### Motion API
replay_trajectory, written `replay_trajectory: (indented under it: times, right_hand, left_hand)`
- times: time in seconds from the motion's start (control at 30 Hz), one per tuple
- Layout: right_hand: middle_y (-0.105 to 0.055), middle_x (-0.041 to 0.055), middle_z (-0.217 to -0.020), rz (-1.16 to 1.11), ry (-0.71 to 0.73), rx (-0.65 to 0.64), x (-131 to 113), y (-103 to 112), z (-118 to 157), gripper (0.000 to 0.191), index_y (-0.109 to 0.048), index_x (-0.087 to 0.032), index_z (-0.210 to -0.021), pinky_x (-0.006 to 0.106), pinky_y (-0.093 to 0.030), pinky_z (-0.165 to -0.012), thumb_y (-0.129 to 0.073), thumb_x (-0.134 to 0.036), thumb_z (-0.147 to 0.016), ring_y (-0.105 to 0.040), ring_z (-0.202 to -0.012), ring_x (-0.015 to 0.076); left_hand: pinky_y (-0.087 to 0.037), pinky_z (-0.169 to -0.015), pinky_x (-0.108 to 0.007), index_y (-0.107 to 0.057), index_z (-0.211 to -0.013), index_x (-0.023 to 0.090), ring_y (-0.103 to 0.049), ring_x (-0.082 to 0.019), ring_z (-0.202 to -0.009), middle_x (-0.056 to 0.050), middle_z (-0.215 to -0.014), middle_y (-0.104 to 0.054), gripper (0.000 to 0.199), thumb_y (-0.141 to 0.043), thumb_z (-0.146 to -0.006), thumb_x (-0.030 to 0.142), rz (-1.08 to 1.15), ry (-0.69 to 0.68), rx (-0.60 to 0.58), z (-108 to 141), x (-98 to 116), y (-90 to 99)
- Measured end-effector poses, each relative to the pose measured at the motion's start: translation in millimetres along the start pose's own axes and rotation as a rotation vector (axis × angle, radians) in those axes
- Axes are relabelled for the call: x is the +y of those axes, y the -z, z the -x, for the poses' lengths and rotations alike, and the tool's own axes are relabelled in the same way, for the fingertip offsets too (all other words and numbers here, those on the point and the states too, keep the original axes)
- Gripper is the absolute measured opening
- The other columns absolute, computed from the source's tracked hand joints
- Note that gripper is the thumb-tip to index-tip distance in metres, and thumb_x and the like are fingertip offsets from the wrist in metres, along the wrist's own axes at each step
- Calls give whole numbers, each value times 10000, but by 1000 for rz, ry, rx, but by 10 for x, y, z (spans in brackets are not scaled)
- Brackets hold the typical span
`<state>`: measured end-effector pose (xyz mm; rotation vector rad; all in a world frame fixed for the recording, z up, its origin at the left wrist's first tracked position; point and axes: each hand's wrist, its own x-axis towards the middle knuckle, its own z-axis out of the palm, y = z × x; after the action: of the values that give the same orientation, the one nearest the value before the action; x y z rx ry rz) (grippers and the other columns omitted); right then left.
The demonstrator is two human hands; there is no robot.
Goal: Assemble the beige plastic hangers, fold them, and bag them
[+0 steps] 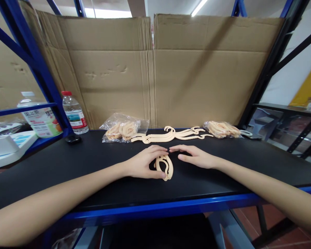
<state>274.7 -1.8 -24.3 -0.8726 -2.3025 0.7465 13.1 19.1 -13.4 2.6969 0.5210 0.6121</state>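
Observation:
A beige plastic folding hanger (170, 169), folded into a rounded loop, is on the black table in front of me. My left hand (146, 162) grips it from the left, thumb at its near end and fingers over its far end. Just to the right, my right hand (194, 155) is open, its fingers stretched toward the left fingertips, with nothing in it. Farther back lie several unfolded beige hangers (160, 137) in an overlapping row, their hooks and arms pointing sideways.
Clear plastic bags of folded hangers stand at back left (124, 130) and back right (220, 129). A water bottle (74, 114) and a black mouse-like object (73, 139) are at the left. Cardboard panels (106, 76) wall the back. A blue edge (155, 209) borders the table's front.

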Motion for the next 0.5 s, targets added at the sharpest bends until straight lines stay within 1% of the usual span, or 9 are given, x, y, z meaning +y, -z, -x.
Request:
replay_trajectory:
  times: [0.03,0.1,0.2,0.3,0.4,0.5]
  right_hand:
    - [-578,73,-1277,4,1,16,6,5,-2,396,-512,-224,-1286,441,-372,-1049,-496,-371,-918,-516,-1198,209]
    - [-597,72,-1248,16,-3,41,21,12,-8,372,-533,-218,-1256,432,-387,-1032,-497,-364,-916,-533,-1172,207]
    - [-617,73,-1211,38,-12,65,41,19,-16,343,-559,-206,-1215,428,-393,-1024,-491,-360,-916,-554,-1140,207]
    - [-625,71,-1191,55,-13,75,52,23,-18,330,-571,-202,-1192,417,-405,-1011,-490,-363,-916,-566,-1119,205]
    - [-628,72,-1183,89,2,82,52,25,-16,332,-573,-198,-1190,400,-421,-994,-491,-367,-916,-569,-1111,203]
    - [-628,69,-1181,149,36,89,40,32,-10,319,-581,-204,-1180,390,-422,-987,-498,-361,-915,-566,-1106,201]
  left_hand:
    - [-349,-1055,-416,-536,-1288,227,-452,-291,-1248,-133,-1339,-502,673,-746,-686,446,-11,-9,-36,4,-2,6]
    - [-354,-1055,-415,-532,-1293,230,-444,-294,-1260,-141,-1353,-488,706,-760,-666,460,-13,-18,-63,8,-20,8]
    - [-370,-1052,-406,-535,-1282,233,-453,-284,-1259,-139,-1351,-489,690,-769,-666,439,23,-34,-61,10,-65,2]
    - [-363,-1065,-405,-507,-1291,223,-426,-278,-1287,-140,-1372,-465,676,-749,-695,430,43,-31,-95,17,-105,6]
    - [-311,-1096,-448,-468,-1305,210,-350,-289,-1337,-140,-1409,-421,682,-738,-713,412,20,-56,-124,24,-115,29]
    - [-283,-1101,-486,-440,-1324,209,-307,-310,-1351,-143,-1442,-372,758,-769,-674,419,-30,-91,-124,22,-89,74]
